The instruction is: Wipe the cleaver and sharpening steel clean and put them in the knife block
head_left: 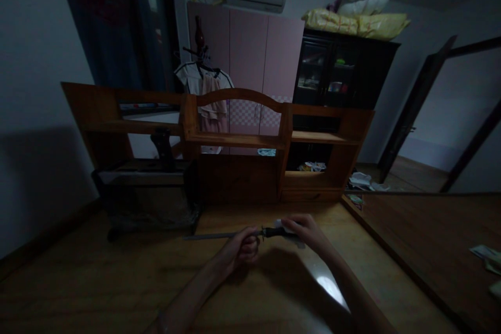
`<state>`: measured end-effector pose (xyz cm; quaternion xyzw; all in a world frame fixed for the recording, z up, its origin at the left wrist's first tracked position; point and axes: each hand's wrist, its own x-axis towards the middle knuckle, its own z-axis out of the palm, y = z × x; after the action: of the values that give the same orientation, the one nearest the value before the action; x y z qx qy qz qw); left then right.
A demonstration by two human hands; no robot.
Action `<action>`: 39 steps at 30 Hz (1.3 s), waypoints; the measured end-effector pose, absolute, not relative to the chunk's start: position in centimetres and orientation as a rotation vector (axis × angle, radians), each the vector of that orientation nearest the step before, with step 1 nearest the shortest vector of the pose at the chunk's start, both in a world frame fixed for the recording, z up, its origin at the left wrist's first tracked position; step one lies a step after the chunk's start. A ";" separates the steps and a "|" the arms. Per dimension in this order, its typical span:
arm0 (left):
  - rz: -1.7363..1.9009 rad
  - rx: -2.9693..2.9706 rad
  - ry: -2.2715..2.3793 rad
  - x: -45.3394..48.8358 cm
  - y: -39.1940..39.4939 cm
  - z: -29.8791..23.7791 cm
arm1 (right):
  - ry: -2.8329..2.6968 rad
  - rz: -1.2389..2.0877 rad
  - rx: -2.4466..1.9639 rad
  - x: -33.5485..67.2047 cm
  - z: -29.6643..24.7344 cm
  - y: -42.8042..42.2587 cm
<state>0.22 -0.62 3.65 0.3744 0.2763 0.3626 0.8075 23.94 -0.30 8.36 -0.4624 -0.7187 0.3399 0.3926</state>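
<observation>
A long thin metal rod with a dark handle (219, 235) lies level above the wooden desk (117, 282), its tip pointing left. My left hand (243, 246) is closed around the rod near where it meets the handle. My right hand (303, 230) is closed on the dark handle end, with a small pale cloth or tissue (282, 224) showing under its fingers. The light is dim, so fine detail of the rod is hard to read.
A wooden shelf unit (235, 138) stands along the desk's far edge. A dark box-like machine (148, 195) sits at the left. Behind are pink wardrobes (254, 62), a black cabinet (344, 70) with bedding on top, and an open doorway at right. Papers lie at far right.
</observation>
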 end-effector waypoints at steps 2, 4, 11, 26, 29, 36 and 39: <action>0.777 0.818 0.571 0.2 -0.7 3.7 | -1.773 0.929 -1.200 24.0 8.0 0.0; 0.773 0.842 0.561 0.3 -0.7 3.6 | -1.754 0.963 -1.206 24.0 7.8 0.0; 0.758 0.863 0.629 0.8 -0.9 2.9 | -2.066 0.667 -1.110 22.4 7.8 -1.7; 0.813 0.835 0.616 0.7 -0.4 2.0 | -2.225 0.298 -1.016 21.1 8.2 -2.7; 0.825 0.826 0.623 0.7 -0.6 2.3 | -2.230 0.312 -1.031 21.3 8.2 -2.6; 0.896 0.781 0.617 0.9 -0.3 2.5 | -2.166 0.273 -1.144 22.7 8.0 -1.7; 0.906 0.787 0.649 1.1 -0.2 2.5 | -2.153 0.273 -1.165 22.5 7.8 -1.7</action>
<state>1.07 -0.24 2.46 0.3635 0.3000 0.4188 0.7762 22.50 -1.70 7.83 -0.4461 -0.8242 0.1045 0.3328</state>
